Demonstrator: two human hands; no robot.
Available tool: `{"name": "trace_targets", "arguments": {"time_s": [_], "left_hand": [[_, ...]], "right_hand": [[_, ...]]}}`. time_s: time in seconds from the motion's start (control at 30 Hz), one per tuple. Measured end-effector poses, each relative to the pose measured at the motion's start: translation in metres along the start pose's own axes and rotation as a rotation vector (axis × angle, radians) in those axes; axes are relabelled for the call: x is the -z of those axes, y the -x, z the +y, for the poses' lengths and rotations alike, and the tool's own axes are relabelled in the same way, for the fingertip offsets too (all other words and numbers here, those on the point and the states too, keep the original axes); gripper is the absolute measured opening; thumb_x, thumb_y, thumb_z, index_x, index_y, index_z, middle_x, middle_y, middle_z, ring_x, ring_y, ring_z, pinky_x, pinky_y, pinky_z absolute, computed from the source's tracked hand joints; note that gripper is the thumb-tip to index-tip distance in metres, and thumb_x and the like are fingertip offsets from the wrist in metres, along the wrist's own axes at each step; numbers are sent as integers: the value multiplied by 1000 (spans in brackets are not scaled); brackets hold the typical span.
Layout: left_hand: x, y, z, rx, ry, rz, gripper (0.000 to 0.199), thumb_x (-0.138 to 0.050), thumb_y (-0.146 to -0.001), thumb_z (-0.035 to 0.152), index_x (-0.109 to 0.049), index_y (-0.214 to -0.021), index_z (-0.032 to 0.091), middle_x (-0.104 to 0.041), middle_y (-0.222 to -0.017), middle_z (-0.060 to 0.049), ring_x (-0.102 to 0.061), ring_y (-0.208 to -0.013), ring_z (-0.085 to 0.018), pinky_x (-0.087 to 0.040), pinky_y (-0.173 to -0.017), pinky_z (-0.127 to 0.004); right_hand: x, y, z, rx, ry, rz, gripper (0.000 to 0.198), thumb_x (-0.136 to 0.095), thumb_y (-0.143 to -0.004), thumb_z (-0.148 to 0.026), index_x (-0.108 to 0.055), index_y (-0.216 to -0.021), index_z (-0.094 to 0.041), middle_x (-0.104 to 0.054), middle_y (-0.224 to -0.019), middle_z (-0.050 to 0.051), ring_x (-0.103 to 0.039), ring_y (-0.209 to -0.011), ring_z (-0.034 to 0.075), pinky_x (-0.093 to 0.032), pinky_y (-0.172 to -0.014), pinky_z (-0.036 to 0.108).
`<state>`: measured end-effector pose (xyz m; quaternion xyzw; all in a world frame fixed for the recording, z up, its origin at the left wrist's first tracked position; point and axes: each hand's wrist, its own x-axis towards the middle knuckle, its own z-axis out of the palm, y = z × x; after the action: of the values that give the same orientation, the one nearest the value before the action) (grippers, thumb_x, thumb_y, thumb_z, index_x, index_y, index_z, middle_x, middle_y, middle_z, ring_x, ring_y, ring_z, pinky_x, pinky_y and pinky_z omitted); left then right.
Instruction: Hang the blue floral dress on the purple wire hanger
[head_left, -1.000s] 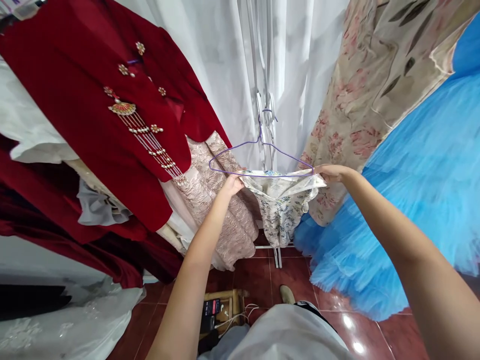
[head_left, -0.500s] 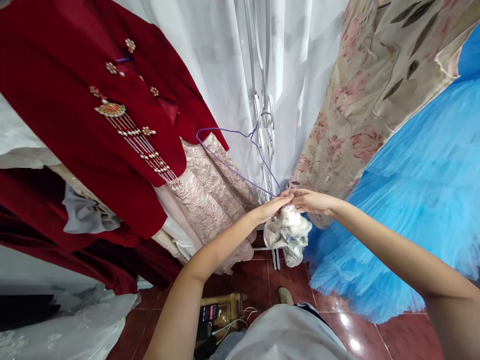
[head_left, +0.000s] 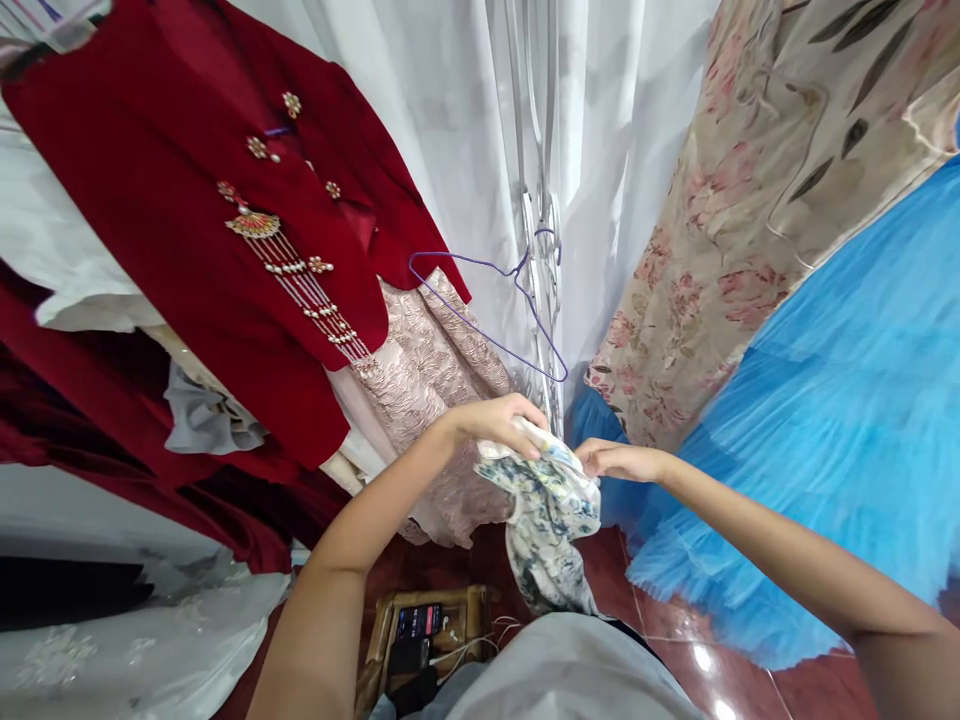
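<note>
Floral garment is now clear of the purple hanger; our left hand and right hand pinch it.

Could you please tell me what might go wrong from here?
The floral garment hangs bunched from the left hand and right hand and might slip toward the tiled floor. The purple hanger tilts at the white stand, so a bump could dislodge it. The right forearm lies in front of the blue tulle skirt, which might get brushed.
</note>
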<state>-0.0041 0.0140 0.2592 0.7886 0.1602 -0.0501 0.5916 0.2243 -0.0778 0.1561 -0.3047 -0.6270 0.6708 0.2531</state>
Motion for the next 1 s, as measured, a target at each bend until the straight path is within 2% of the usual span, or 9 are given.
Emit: {"name": "trace_targets", "arguments": {"time_s": [0.13, 0.23, 0.3, 0.37, 0.43, 0.5, 0.6, 0.77, 1.0], "left_hand": [[39, 50, 1, 5, -263, 169, 14, -73, -66, 17, -75, -80, 16, -70, -81, -4, -63, -73, -17, -44, -64, -24], [61, 82, -12, 110, -458, 485, 14, -63, -63, 13, -70, -74, 17, -65, -72, 0, -57, -68, -16, -39, -62, -24], [69, 95, -24, 169, -590, 669, 12, -60, -61, 13, -64, -71, 18, -60, -68, 2, -54, -67, -16, -35, -61, -24], [73, 101, -37, 195, -709, 798, 12, -57, -61, 11, -58, -70, 19, -55, -66, 3, -52, -66, -16, -32, -60, -25], [76, 102, -49, 201, -790, 870, 15, -54, -61, 8, -54, -70, 19, -53, -65, 2, -51, -65, -16, -30, -60, -26], [81, 103, -60, 220, -839, 906, 16, -52, -60, 7, -52, -70, 20, -53, -65, 1, -51, -65, -17, -30, -60, -27], [92, 108, -76, 244, -908, 958, 18, -51, -57, 6, -53, -69, 20, -55, -68, -1, -52, -68, -20, -32, -63, -29], [114, 107, -94, 238, -936, 980, 18, -50, -55, 4, -52, -61, 21, -58, -70, -3, -55, -73, -22, -35, -68, -29], [142, 63, -78, 298, -945, 1340, 20, -47, -74, 4, -58, -74, 20, -65, -82, -9, -57, -82, -26, -33, -71, -30]], "right_hand": [[19, 5, -6, -55, 234, 27, 31, -76, -71, -44, -66, -70, -14, -54, -61, -3, -47, -58, 12, -38, -55, 23], [54, 8, -25, 46, 491, 298, 34, -76, -75, -47, -64, -74, -15, -53, -65, -3, -46, -60, 12, -35, -55, 23], [76, 0, -34, 110, 561, 494, 38, -73, -78, -49, -65, -95, -16, -54, -67, -3, -46, -60, 13, -36, -55, 24], [89, -18, -40, 163, 629, 640, 54, -74, -77, -49, -60, -119, -18, -55, -71, -3, -47, -60, 15, -39, -59, 26], [94, -40, -43, 233, 714, 732, 59, -75, -75, -51, -59, -122, -20, -59, -79, 1, -51, -69, 18, -44, -68, 30], [91, -58, -45, 282, 751, 720, 44, -71, -76, -57, -64, -97, -19, -58, -83, 4, -53, -76, 20, -44, -74, 31], [81, -66, -45, 212, 671, 555, 51, -56, -84, -68, -49, -66, -21, -44, -65, -1, -44, -63, 15, -38, -60, 27], [63, -35, -47, 145, 602, 608, 56, -60, -84, -67, -39, -59, -22, -30, -55, -5, -30, -52, 9, -22, -49, 25], [61, -5, -67, 69, 611, 706, 55, -66, -79, -63, -41, -54, -21, -35, -50, -4, -31, -49, 9, -23, -47, 25]]}}
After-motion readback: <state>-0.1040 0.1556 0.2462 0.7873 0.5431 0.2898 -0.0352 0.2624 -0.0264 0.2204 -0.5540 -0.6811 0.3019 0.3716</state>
